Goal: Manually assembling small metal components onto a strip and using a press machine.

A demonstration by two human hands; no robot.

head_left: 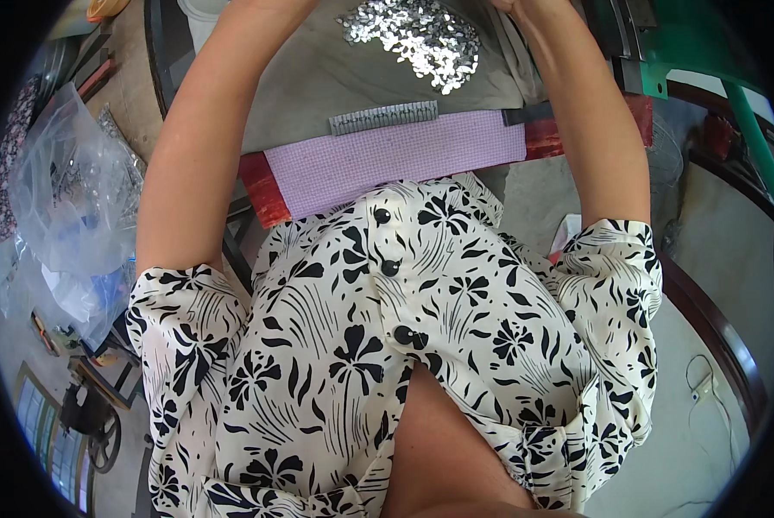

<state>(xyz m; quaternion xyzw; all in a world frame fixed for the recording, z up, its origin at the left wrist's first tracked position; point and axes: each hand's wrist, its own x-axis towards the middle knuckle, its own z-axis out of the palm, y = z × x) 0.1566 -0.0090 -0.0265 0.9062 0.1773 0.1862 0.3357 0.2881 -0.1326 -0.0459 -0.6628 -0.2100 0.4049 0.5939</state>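
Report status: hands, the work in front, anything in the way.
Both hands out of view past top edge. Pile of shiny metal pieces on grey cloth. Small metal strip beside pink board.

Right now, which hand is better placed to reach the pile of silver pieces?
Probably the right hand: it shows at the top edge beside the silver pieces; the left hand is out of frame.

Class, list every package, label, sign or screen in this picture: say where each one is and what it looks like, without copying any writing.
Clear plastic bag: at the person's left, beside the left arm; crumpled, see-through, with small shiny bits inside.
Blue and white plastic wrapping: just below that bag; crumpled, contents unclear.
No labels, signs or screens show.
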